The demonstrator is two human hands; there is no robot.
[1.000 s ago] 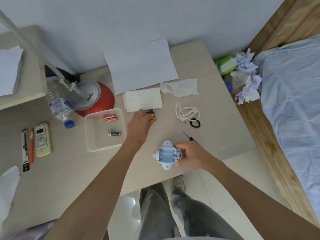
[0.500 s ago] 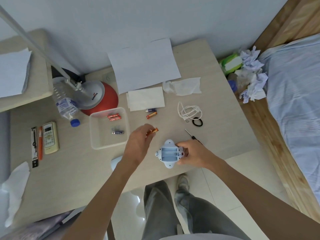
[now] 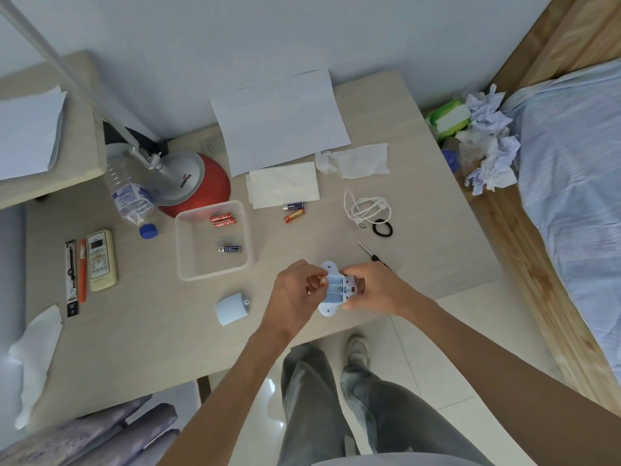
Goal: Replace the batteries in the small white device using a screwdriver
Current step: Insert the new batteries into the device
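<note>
Since the frame half a second back, the left hand [image 3: 295, 292] has come across from short of the white device [image 3: 332, 292] to its left edge, bringing the orange battery [image 3: 323, 280] with it. From my end I see the thumb and fingertips pinched on that battery, its end showing just at the rim of the open battery bay; I cannot tell whether it touches the contacts. The right hand [image 3: 373, 290] grips the device's right side, fingers curled over the far edge and thumb at the near one, keeping it flat on the table [image 3: 420, 257] close to the front edge. The cover [image 3: 232, 307] lies on the table well to the left of the device. The screwdriver [image 3: 368, 251] lies just behind the right hand, its handle partly hidden by the knuckles. Farther back, a blue battery [image 3: 293, 206] and a second orange battery [image 3: 294, 216] lie side by side beside a folded napkin [image 3: 282, 185]. The clear tray [image 3: 215, 273] to the left holds a pair of orange cells [image 3: 220, 217] and a blue cell [image 3: 230, 249].
</note>
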